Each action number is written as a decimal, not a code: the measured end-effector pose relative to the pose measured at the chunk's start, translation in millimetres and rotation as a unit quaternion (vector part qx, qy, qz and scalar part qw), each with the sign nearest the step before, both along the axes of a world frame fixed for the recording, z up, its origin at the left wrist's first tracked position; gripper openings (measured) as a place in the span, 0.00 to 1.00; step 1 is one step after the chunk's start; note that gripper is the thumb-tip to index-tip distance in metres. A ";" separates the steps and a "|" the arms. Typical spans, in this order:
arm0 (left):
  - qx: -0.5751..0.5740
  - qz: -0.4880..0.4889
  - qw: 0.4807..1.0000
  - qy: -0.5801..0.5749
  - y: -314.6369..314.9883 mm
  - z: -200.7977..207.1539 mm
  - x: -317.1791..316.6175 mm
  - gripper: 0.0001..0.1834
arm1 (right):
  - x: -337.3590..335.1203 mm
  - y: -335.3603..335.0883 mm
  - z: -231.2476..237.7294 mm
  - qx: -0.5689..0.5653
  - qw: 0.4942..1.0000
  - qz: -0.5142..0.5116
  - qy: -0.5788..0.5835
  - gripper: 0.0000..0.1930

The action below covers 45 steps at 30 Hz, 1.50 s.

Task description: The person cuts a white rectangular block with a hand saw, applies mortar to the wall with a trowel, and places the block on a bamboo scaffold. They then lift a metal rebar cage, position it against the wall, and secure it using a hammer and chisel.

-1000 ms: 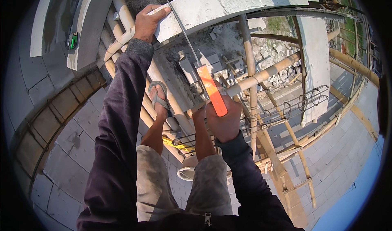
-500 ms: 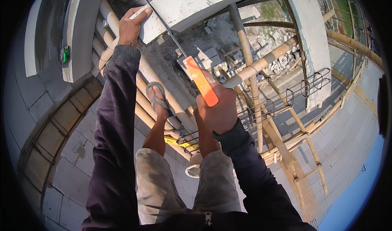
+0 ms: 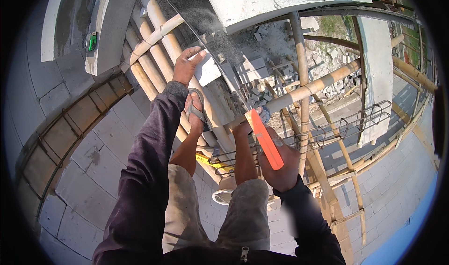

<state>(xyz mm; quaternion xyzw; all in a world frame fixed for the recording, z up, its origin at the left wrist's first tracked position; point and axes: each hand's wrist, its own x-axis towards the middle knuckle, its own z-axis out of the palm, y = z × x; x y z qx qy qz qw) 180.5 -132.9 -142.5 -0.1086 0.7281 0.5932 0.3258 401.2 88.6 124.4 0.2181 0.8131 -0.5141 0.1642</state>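
Long, round, tan bamboo poles [image 3: 152,5] side by side: one matching cross-pole [image 3: 154,38] is lying over them, a grey-sandalled foot [image 3: 194,106] is standing on them. Long, pale-grey block [image 3: 113,26]: a green-and-black tape measure [image 3: 91,41] is resting at its left edge.

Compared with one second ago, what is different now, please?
The left hand came nearer the body, holding a small white piece, now separate from the long white block. The orange-handled saw also moved toward the body. The right hand still grips it.
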 end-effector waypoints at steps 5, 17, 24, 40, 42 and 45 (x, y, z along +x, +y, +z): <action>-0.236 0.140 0.916 0.293 23.7 59.3 -28.7 0.15 | 9.7 -25.1 41.8 0.062 0.996 -0.055 -0.017 0.18; -0.127 -0.471 0.731 0.476 162.2 145.7 -149.3 0.11 | 16.2 -27.7 43.8 0.164 0.981 -0.103 -0.013 0.02; -0.276 -0.509 0.717 0.388 174.6 155.0 -125.6 0.37 | -5.9 -26.8 16.0 0.123 0.987 -0.086 0.049 0.03; -0.305 -0.571 0.685 0.333 190.8 197.9 -138.8 0.49 | 34.8 23.7 93.9 -0.010 0.978 -0.121 -0.170 0.15; -0.298 -0.578 0.679 0.341 190.5 190.2 -138.0 0.49 | 66.7 -6.6 122.9 -0.009 0.963 -0.182 -0.198 0.17; -0.281 -0.590 0.677 0.339 198.2 184.2 -131.7 0.50 | 111.1 -84.1 147.0 0.043 0.914 -0.342 -0.213 0.20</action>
